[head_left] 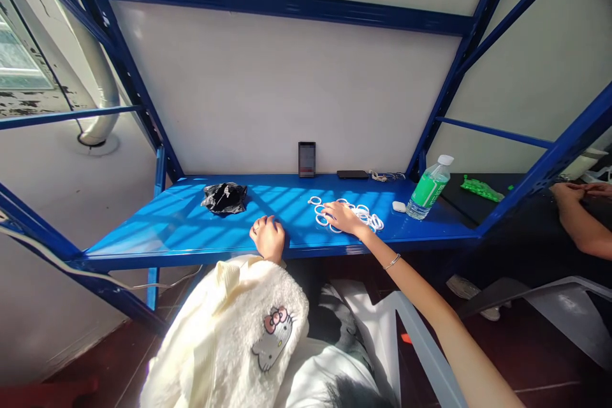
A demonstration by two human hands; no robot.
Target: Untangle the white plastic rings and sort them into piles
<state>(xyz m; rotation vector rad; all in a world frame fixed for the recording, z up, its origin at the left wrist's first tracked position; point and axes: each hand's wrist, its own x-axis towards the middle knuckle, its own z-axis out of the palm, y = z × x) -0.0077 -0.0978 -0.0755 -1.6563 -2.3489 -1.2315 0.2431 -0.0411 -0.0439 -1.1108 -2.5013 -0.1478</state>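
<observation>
Several white rings (362, 212), some in a loose heap and some spread out, lie on the blue table near its front edge. Over them rests my right hand (343, 217), its fingers stretched to the left and the tips touching rings; I see none lifted. My left hand (269, 239) lies at the table's front edge, left of the rings, with curled fingers and nothing showing in it. A crumpled black plastic bag (224, 197) sits farther left, apart from both hands.
Right of the rings are a small white case (398, 206) and a green-labelled water bottle (429, 188). A phone (306, 160) leans on the wall, near a flat black device (352, 174) and a cable (386, 176). Another person's hands (568, 194) are at far right. Blue posts frame the table (157, 233).
</observation>
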